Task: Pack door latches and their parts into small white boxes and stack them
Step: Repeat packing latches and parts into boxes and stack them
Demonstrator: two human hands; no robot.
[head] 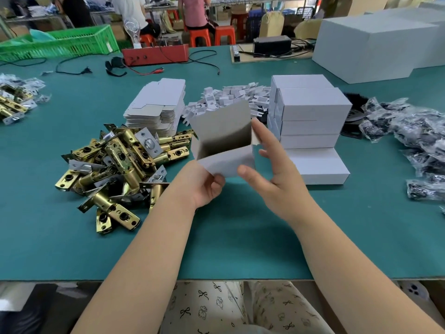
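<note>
1. Two hands hold one small white box point(224, 143) above the green table point(240, 225), open and empty, so the step looks like box forming
2. Next a brass latch from the pile point(115, 169) to its left should go in
3. Left hand point(204, 184) pinches the box's lower corner
4. Right hand point(272, 165) steadies the right side, fingers straight
5. Packed boxes point(310, 121) are stacked just beyond

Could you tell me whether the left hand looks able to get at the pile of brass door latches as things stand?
Probably not yet: the left hand grips the open small white cardboard box. The pile of brass door latches lies uncovered just to its left, with nothing between.
</note>
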